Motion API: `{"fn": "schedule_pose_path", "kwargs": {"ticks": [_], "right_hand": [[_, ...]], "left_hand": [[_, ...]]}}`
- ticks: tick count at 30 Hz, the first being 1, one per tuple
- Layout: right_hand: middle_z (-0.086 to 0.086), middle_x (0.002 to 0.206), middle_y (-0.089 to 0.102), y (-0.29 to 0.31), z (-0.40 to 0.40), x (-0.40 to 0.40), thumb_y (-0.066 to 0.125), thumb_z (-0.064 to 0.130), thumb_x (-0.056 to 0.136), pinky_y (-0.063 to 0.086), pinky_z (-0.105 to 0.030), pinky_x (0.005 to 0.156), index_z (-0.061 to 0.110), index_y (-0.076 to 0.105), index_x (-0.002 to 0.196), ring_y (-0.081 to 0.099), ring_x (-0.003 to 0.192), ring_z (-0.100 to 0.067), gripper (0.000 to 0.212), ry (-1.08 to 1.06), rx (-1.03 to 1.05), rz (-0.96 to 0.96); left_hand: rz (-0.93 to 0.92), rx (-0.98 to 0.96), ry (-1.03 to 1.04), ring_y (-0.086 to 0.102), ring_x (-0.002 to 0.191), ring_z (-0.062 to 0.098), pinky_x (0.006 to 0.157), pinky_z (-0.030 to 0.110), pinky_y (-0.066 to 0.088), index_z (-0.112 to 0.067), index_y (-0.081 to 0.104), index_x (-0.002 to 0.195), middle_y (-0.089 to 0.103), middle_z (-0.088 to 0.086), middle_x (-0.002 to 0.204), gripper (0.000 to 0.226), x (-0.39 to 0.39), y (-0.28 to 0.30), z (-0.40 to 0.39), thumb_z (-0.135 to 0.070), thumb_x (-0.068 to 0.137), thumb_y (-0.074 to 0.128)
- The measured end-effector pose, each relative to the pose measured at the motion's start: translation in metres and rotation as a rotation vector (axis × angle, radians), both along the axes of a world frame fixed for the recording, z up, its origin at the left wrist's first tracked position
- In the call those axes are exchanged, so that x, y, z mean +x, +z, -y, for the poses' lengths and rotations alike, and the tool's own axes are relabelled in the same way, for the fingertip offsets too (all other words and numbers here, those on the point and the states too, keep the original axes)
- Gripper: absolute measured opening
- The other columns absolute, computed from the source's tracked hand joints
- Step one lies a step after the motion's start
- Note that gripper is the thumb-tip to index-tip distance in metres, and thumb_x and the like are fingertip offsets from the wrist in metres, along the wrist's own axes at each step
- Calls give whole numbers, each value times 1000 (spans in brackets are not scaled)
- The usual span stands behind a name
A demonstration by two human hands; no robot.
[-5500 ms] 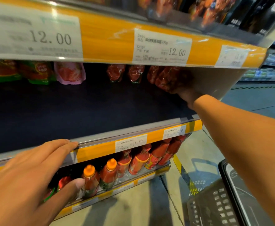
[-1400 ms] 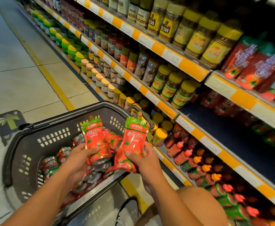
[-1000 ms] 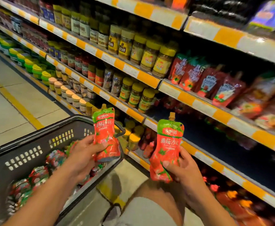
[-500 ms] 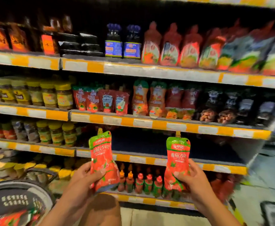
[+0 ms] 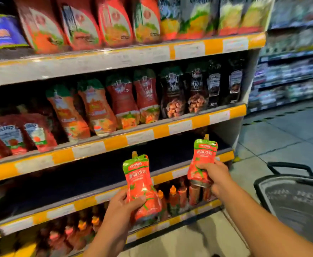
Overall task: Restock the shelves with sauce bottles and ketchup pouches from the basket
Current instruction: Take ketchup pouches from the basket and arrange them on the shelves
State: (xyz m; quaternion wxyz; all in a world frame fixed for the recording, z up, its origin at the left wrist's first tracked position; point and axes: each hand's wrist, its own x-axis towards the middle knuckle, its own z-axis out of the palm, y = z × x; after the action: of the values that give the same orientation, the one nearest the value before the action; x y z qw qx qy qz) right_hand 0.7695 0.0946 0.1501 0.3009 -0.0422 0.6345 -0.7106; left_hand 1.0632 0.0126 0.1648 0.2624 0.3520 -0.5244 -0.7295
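Here each hand — left [image 5: 123, 206], right [image 5: 214, 174] — grips a pouch before the shelf [image 5: 89, 175].

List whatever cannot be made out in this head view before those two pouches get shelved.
- Yellow-and-white price labels: motion blur, print unreadable.
- Base of the red-and-green ketchup pouch held by the left hand: covered by its fingers.
- Dark empty shelf: back lost in shadow.
- Black plastic basket: cut by the right edge, contents unseen.
- Orange-capped sauce bottles: labels blurred.

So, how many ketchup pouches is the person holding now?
2. One ketchup pouch is in the left hand, and the other pouch is in the right hand, both held upright before the dark shelf.
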Motion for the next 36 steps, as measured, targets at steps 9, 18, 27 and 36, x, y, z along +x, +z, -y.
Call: {"fn": "schedule_pose_path", "kwargs": {"ticks": [9, 18, 27, 36], "right_hand": [[-17, 94, 77, -15, 74, -76, 80, 3, 79, 63, -50, 80, 3, 72, 100, 75, 80, -31, 23, -75, 32, 3], [-9, 107, 64, -25, 111, -133, 56, 3, 91, 59, -47, 93, 14, 56, 106, 65, 100, -30, 19, -194, 106, -255], [7, 116, 71, -56, 124, -153, 45, -10, 99, 57, -28, 96, 16, 56, 143, 69, 95, -2, 52, -114, 88, -413], [1, 96, 67, -55, 122, -153, 57, 3, 86, 49, -30, 82, 17, 61, 109, 59, 83, -20, 28, -57, 280, -601]], "left_hand": [[103, 31, -92, 74, 67, 23, 44, 22, 48, -9, 69, 115, 78, 17, 97, 24, -85, -23, 38, -4, 91, 68], [92, -10, -62, 72, 61, 28, 43, 24, 48, -7, 67, 116, 76, 23, 93, 62, -99, -49, 75, -21, 61, 90], [86, 43, -46, 71, 58, 26, 39, 21, 46, -11, 71, 114, 76, 25, 94, 58, -102, -63, 91, -27, 61, 89], [136, 11, -29, 69, 53, 14, 43, 23, 41, -19, 72, 110, 79, 11, 87, 35, -102, -54, 81, -23, 76, 77]]}}
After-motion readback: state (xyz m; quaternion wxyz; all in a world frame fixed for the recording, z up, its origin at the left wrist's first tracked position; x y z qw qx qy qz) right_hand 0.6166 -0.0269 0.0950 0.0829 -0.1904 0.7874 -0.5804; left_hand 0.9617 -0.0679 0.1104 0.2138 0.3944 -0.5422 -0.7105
